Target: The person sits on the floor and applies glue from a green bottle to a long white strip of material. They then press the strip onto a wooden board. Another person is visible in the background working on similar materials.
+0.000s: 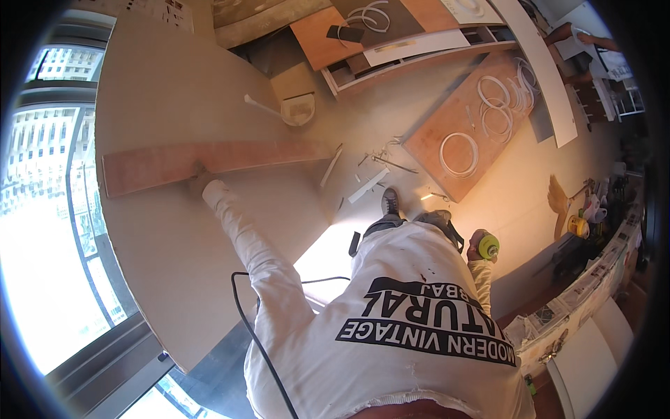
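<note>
The left hand (pixel 199 183) touches one reddish strip (pixel 153 169) on one large panel (pixel 174 258) at left; whether its fingers clamp it I cannot tell. The right hand (pixel 476 241) wraps one green object (pixel 490 246), partly hidden. Far right, several overlapping white rings (pixel 480 87) resist counting.

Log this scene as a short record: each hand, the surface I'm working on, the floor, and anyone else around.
Left hand: touching the near edge of a long, flat reddish-brown strip
Right hand: holding a green, rounded object, exact kind unclear
Surface: large, flat beige board under the strip
Floor: white coiled strips on a rectangular reddish-brown panel; thin pale scraps scattered nearby
Nearby: another person's arm, upper right
</note>
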Demonstrator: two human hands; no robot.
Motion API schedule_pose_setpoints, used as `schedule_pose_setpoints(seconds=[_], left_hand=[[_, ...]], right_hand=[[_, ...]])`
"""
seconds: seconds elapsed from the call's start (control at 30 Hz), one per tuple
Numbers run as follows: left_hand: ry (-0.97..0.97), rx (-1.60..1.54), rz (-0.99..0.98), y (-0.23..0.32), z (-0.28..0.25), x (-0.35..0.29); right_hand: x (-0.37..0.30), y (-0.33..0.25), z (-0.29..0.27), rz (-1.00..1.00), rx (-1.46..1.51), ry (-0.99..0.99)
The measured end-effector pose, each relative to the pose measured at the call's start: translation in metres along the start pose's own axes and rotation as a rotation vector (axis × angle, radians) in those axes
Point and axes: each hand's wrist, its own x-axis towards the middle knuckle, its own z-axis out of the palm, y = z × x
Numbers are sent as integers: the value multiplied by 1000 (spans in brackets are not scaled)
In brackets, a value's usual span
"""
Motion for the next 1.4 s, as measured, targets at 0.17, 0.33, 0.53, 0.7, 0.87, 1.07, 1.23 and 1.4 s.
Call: schedule_pose_setpoints(seconds=[0.17, 0.33, 0.53, 0.7, 0.87, 1.07, 1.23, 1.4], left_hand=[[38, 154, -6, -56, 34, 24], [-235, 376, -154, -123, 80, 32], [-748, 495, -167, -232, 136, -52], [-1137, 525, -693, -289, 154, -205], [-1408, 634, -566, -250, 188, -311], [-1446, 668, -372, -214, 243, -290], [-1268, 589, -162, -160, 265, -249], [-1197, 540, -20, -154, 246, -221]], right_hand=[[9, -20, -15, 28, -132, 1], [19, -39, -29, 105, 239, 116], [2, -6, -6, -117, 148, 273], [-53, 20, 76, -129, 198, 293], [-83, 26, 113, -104, 243, 258], [-84, 30, 69, -130, 395, 284], [-70, 37, 43, -210, 407, 332], [-57, 40, 21, -181, 398, 282]])
